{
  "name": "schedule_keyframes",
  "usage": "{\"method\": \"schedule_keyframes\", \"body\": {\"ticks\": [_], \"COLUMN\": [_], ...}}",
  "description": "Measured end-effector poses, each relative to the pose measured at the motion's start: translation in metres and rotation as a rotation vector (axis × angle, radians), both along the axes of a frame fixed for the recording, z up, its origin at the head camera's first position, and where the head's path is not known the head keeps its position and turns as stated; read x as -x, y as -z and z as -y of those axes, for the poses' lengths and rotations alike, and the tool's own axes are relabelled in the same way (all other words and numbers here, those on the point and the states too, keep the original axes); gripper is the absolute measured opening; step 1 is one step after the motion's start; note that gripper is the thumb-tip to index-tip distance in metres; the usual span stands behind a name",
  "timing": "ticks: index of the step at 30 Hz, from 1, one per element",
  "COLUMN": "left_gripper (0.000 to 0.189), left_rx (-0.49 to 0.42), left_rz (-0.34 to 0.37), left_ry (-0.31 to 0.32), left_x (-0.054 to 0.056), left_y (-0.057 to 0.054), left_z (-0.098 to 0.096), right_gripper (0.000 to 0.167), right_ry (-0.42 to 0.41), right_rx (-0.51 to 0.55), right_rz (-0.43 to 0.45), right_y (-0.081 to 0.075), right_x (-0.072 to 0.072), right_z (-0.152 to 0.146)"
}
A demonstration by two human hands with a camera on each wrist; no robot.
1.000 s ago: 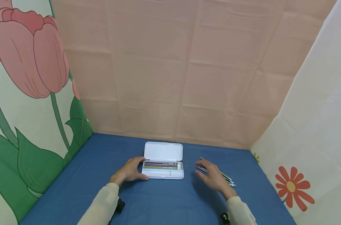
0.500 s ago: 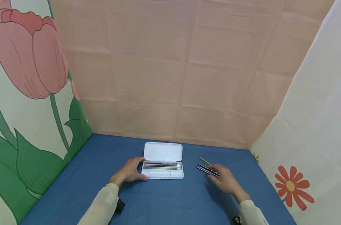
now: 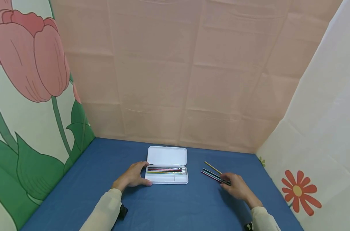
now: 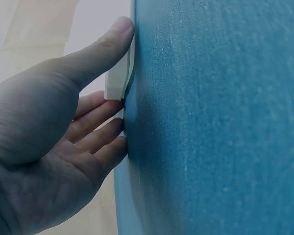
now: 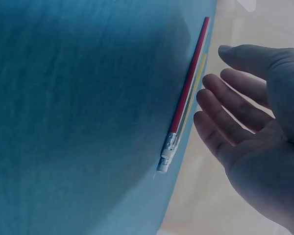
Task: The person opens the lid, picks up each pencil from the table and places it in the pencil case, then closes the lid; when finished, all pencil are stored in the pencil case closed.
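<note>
A white pencil case [image 3: 166, 178] lies on the blue table with its lid [image 3: 167, 156] raised behind it. Several colored pencils [image 3: 163, 170] fill its back compartment. At the case's left end my left hand [image 3: 133, 175] holds it, thumb at the front corner and fingers at the back. In the left wrist view the thumb [image 4: 105, 51] presses along the case's edge. To the right, loose pencils lie on the table, a yellow pencil [image 3: 212, 166] and a red pencil [image 5: 190, 81] among them. My right hand [image 3: 237, 187] hovers over their eraser ends, fingers apart from thumb in the right wrist view.
The blue tablecloth [image 3: 169, 208] runs back to a beige cloth wall [image 3: 163, 80]. A tulip-printed panel [image 3: 33, 64] borders the left side, and a white panel with a red flower [image 3: 297, 191] borders the right.
My right hand has drawn back to the right and toward me along the loose pencils, uncovering more of them. The left hand and the case have stayed in place.
</note>
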State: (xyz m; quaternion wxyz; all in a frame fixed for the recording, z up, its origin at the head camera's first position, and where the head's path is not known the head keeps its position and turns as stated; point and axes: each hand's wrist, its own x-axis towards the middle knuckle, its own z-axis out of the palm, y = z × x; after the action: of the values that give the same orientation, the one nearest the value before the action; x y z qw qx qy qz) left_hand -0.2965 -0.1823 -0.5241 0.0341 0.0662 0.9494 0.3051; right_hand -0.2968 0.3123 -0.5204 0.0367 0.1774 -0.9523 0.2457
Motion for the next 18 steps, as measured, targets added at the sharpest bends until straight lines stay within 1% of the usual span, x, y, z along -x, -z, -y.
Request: {"method": "schedule_keyframes", "body": {"ticks": [4,9,14,18], "left_gripper": [0.095,0.095,0.094,0.095], "left_rx": [-0.003,-0.007,-0.006,-0.006], "left_rz": [-0.003,-0.015,-0.018,-0.014], "left_ry": [0.006,0.016,0.018,0.016], "left_x": [0.0003,0.0011,0.0010,0.0012], "left_y": [0.0007,0.0014,0.0005,0.0005], "left_z": [0.0006,0.0019,0.0020,0.0019], "right_gripper": [0.031,0.031,0.025,0.017], "right_ry": [0.017,0.036,0.013,0.017], "right_rx": [-0.002,0.031,0.011,-0.013], "right_rz": [0.034,0.094,0.090,0.088], "right_y": [0.0015,0.0041,0.0069,0.0085], "right_x": [0.0006,0.0031,0.0041,0.0048], "right_z": [-0.0023,-0.0049,-0.0076,-0.0078]}}
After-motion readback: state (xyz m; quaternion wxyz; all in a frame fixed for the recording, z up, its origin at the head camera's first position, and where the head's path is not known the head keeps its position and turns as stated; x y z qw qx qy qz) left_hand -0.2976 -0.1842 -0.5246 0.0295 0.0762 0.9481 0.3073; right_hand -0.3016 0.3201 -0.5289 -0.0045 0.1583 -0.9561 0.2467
